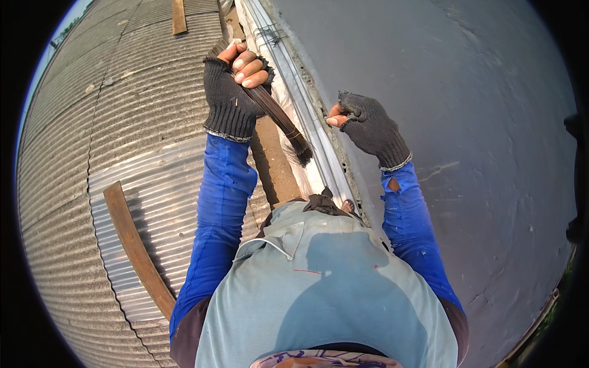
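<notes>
My left hand (232,101), in a dark fingerless knit glove, is closed round a bundle of thin dark wires (276,113). The bundle slants down to the right, and a thin tie circles it near its lower end, where the strands fan out slightly. Over the edge of the grey slab, my right hand (373,127) wears a matching glove. Its fingers are curled, with thumb and forefinger close together; whatever they may pinch does not show. The two hands are apart.
Corrugated roofing (61,165) lies to the left, with a curved rusty strip (138,245) and a wooden piece (178,17) on it. Long metal bars (307,113) run beside the smooth grey slab (491,153). Dark wire (269,35) crosses the bars at the far end.
</notes>
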{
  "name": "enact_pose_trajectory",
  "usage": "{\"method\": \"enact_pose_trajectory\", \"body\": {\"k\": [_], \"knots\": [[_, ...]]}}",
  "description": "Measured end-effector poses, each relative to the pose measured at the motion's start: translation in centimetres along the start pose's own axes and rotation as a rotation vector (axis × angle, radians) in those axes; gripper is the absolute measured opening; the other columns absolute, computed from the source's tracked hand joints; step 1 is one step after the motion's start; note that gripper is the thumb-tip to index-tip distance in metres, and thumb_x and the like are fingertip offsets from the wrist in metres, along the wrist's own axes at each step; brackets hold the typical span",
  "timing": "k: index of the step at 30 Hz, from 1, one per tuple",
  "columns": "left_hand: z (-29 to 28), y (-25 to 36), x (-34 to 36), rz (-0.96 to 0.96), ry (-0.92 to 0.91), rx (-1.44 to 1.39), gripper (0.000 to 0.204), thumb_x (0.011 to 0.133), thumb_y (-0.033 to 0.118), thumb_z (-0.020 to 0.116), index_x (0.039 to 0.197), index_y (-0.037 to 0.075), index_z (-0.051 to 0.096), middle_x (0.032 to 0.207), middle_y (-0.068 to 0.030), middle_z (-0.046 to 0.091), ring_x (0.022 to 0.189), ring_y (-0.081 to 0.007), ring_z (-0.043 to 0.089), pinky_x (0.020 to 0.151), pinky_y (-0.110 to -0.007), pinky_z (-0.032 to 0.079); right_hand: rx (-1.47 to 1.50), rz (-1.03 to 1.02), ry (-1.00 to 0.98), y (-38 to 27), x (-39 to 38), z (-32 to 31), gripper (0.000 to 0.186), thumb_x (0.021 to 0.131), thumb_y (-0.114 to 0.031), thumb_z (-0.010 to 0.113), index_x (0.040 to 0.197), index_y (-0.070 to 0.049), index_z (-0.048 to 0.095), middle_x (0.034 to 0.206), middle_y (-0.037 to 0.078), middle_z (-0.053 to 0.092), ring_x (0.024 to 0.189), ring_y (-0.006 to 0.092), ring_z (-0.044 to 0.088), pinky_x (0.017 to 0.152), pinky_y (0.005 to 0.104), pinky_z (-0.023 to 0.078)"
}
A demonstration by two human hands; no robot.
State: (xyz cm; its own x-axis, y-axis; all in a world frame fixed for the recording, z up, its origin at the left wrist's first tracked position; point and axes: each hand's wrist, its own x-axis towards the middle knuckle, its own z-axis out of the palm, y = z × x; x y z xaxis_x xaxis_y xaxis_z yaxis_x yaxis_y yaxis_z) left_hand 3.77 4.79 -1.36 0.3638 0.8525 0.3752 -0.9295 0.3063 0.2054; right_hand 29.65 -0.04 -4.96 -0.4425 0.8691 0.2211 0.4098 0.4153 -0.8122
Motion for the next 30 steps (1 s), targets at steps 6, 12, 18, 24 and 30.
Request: {"method": "enact_pose_trajectory", "body": {"k": [6,12,18,24,30], "knots": [[-2.0,0.9,0.8,0.449,0.106,0.127,0.021,0.099,0.019,0.042,0.088,0.006,0.055,0.066,-0.0031,0.050,0.052,-0.0160,0.048,0.050,-0.032,0.043,0.031,-0.075,0.284,-1.4,-4.1,4.9,0.015,0.078,-0.008,0.065,0.089,0.001,0.067,0.073,0.013,0.061,0.065,0.0254,0.060,0.061,0.0358,0.048],[-2.4,1.1,1.0,0.421,0.014,0.117,0.020,0.098,0.021,0.044,0.089,0.007,0.056,0.068,-0.0038,0.054,0.054,-0.0174,0.051,0.053,-0.033,0.044,0.096,-0.081,0.272,-0.6,-3.1,14.0,0.018,0.080,-0.009,0.067,0.098,-0.004,0.068,0.090,0.016,0.067,0.085,0.0320,0.065,0.076,0.0398,0.053],[-3.4,1.2,1.5,0.535,0.048,0.111,0.017,0.096,0.022,0.050,0.086,0.011,0.059,0.069,-0.0040,0.057,0.057,-0.0179,0.054,0.055,-0.034,0.046,0.358,-0.093,0.015,-0.2,-3.7,15.4,0.019,0.081,-0.011,0.066,0.097,0.000,0.067,0.092,0.018,0.067,0.085,0.0321,0.066,0.075,0.0385,0.052],[-4.0,2.6,2.0,0.566,-0.017,0.105,0.020,0.095,0.024,0.051,0.086,0.009,0.061,0.066,-0.0040,0.057,0.054,-0.0182,0.054,0.054,-0.034,0.047,0.222,0.256,-0.229,1.1,-4.6,13.3,0.024,0.084,-0.017,0.063,0.102,-0.002,0.069,0.087,0.013,0.069,0.077,0.0188,0.064,0.074,0.0321,0.050],[-3.3,2.1,1.9,0.629,0.075,0.102,0.021,0.098,0.022,0.046,0.085,0.009,0.058,0.067,-0.0024,0.056,0.053,-0.0163,0.053,0.051,-0.033,0.046,-0.005,0.187,-0.236,3.1,-3.9,10.4,0.027,0.084,-0.021,0.062,0.106,-0.005,0.069,0.086,0.012,0.069,0.080,0.0216,0.064,0.074,0.0335,0.050]]}}
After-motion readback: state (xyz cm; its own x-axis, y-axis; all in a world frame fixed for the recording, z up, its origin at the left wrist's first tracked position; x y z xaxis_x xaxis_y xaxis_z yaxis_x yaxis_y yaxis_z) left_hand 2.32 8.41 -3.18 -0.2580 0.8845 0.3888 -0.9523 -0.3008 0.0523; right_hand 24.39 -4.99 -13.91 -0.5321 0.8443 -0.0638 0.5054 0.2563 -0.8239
